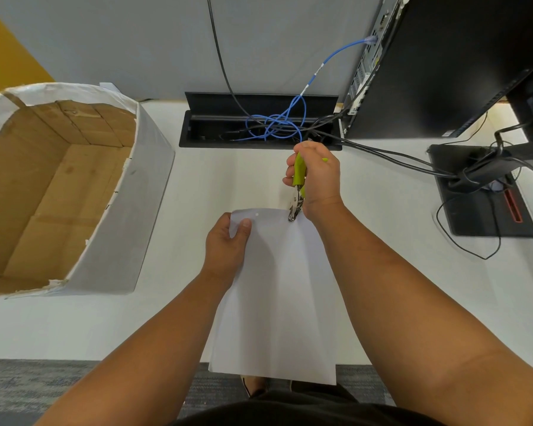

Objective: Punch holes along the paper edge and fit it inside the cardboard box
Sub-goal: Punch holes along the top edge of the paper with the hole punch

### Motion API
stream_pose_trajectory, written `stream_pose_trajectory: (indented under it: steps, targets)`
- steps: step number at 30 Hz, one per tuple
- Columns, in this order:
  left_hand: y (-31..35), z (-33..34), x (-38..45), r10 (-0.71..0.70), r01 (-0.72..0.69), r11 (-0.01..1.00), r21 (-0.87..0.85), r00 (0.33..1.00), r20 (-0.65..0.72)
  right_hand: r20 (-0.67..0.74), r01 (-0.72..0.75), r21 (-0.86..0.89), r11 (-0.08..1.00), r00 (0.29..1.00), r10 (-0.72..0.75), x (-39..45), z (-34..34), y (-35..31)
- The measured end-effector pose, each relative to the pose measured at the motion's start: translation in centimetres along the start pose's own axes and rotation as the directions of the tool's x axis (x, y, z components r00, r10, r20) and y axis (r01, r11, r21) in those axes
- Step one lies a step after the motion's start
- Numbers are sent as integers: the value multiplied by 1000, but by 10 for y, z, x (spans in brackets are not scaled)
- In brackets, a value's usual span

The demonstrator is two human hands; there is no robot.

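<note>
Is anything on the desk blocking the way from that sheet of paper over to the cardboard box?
Nothing visible does. The desk is bare between the paper and the open-topped cardboard box; the cables lie farther back.

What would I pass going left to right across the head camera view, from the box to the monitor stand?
Paper-wrapped open cardboard box → left hand pinching the white paper sheet → green-handled hole punch gripped in the right hand → black monitor stand base.

One paper [277, 296], one box [59, 186] (two hands)
</note>
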State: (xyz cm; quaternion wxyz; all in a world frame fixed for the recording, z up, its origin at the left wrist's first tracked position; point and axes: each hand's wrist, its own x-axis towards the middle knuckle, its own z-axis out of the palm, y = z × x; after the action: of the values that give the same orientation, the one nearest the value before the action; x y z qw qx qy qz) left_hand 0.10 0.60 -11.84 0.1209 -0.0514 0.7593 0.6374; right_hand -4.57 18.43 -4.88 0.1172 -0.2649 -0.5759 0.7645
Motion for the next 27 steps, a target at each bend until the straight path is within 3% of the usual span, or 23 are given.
stream_pose_trajectory:
  steps: [27]
  targets:
    - [5,1,-3,17,-17,1000,-21,1000,-12,14,22,-26,999,1000,-21,-2,0,1]
